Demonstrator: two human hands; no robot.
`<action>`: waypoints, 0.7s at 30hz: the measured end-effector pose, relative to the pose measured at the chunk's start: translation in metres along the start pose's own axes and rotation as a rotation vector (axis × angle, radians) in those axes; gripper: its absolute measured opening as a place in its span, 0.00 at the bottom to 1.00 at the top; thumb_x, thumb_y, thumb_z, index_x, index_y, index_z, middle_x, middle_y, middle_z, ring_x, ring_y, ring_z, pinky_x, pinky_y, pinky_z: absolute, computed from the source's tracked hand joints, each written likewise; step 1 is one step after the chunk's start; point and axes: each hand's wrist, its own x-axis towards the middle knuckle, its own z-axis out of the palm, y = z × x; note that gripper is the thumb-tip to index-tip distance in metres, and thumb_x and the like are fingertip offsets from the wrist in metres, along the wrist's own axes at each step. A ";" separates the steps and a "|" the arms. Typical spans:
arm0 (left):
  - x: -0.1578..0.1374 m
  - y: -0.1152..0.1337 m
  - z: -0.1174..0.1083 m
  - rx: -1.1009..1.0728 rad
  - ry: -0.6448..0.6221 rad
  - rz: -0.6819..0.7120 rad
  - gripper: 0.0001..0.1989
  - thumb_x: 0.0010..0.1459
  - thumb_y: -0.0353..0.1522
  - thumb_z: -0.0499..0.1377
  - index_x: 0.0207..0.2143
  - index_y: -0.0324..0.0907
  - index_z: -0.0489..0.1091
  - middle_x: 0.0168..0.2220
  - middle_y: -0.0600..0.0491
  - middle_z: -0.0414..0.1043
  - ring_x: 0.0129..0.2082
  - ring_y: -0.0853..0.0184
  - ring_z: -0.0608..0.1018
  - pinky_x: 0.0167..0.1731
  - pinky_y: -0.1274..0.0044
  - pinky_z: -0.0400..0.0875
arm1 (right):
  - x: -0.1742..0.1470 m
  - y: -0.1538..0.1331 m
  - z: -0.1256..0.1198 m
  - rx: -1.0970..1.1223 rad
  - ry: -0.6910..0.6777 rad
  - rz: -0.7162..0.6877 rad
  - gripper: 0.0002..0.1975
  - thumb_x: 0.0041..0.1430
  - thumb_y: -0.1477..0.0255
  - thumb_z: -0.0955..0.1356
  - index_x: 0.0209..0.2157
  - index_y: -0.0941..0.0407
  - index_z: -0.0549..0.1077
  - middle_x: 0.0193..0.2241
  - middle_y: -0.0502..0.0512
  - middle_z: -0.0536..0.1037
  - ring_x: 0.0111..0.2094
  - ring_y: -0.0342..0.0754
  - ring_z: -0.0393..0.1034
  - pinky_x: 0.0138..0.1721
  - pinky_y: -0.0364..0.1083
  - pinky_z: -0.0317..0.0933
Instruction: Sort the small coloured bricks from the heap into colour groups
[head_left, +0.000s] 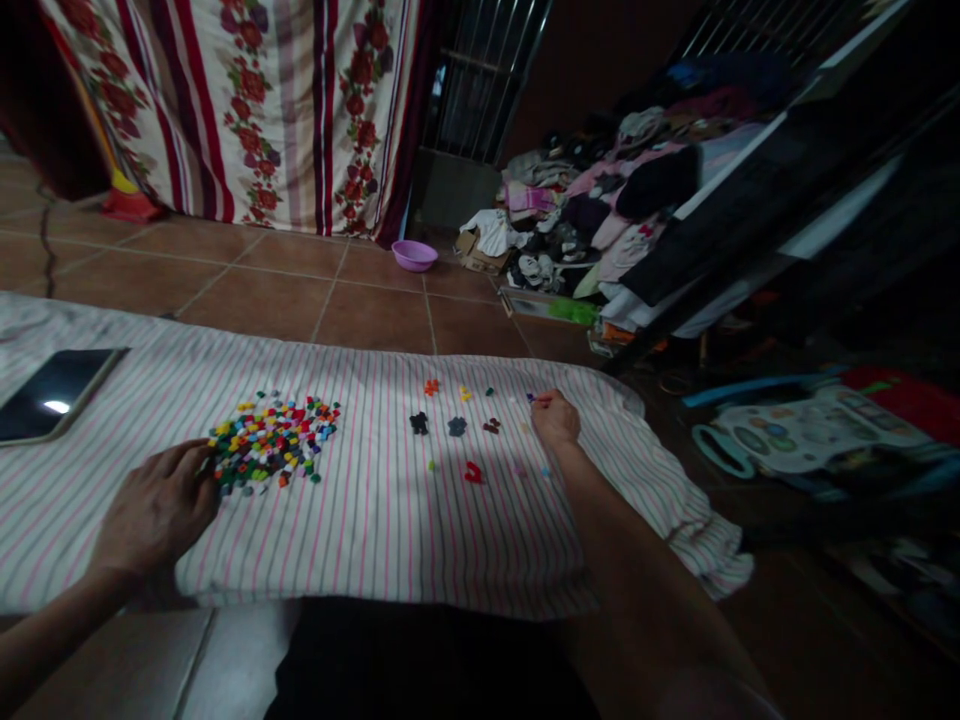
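Note:
A pile of small multicoloured plastic pieces [274,440] lies on a striped cloth. At its left edge rests my left hand [161,505], fingers stretched and lying low, the fingertips against the pile. Over on the right, the fingers of my right hand [556,418] are pinched together at a tiny purple piece [530,397]. Small groups sorted by colour lie left of that hand: orange [431,387], yellow [465,394], black [418,423], grey [457,427], brown [491,426] and red [472,472]. Single light-blue [546,472] and lime-green [431,465] pieces lie nearer me.
A phone or tablet [56,393] lies at the cloth's left end. Beyond are a tiled floor, a purple basin [414,256], a floral curtain [255,120] and heaped clothes [600,200]. A toy-like panel [787,425] stands to the right.

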 end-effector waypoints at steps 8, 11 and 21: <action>0.002 0.004 -0.003 -0.080 0.003 -0.025 0.19 0.59 0.37 0.44 0.46 0.40 0.68 0.48 0.40 0.74 0.45 0.48 0.75 0.44 0.57 0.70 | 0.005 -0.002 0.002 -0.016 0.018 -0.027 0.09 0.55 0.75 0.66 0.34 0.56 0.79 0.32 0.57 0.80 0.34 0.48 0.73 0.36 0.44 0.62; 0.002 0.004 -0.003 -0.045 0.002 -0.016 0.20 0.61 0.37 0.44 0.45 0.36 0.68 0.48 0.39 0.74 0.45 0.49 0.75 0.44 0.60 0.70 | 0.004 -0.003 -0.001 -0.020 0.024 -0.034 0.10 0.56 0.76 0.65 0.35 0.56 0.79 0.33 0.57 0.80 0.34 0.48 0.72 0.36 0.44 0.62; 0.001 0.009 -0.004 -0.019 -0.031 -0.069 0.18 0.60 0.32 0.48 0.49 0.36 0.68 0.51 0.42 0.73 0.48 0.54 0.74 0.47 0.65 0.68 | -0.008 -0.055 -0.018 0.081 0.047 -0.258 0.11 0.55 0.74 0.64 0.36 0.58 0.78 0.34 0.59 0.79 0.36 0.51 0.71 0.39 0.46 0.61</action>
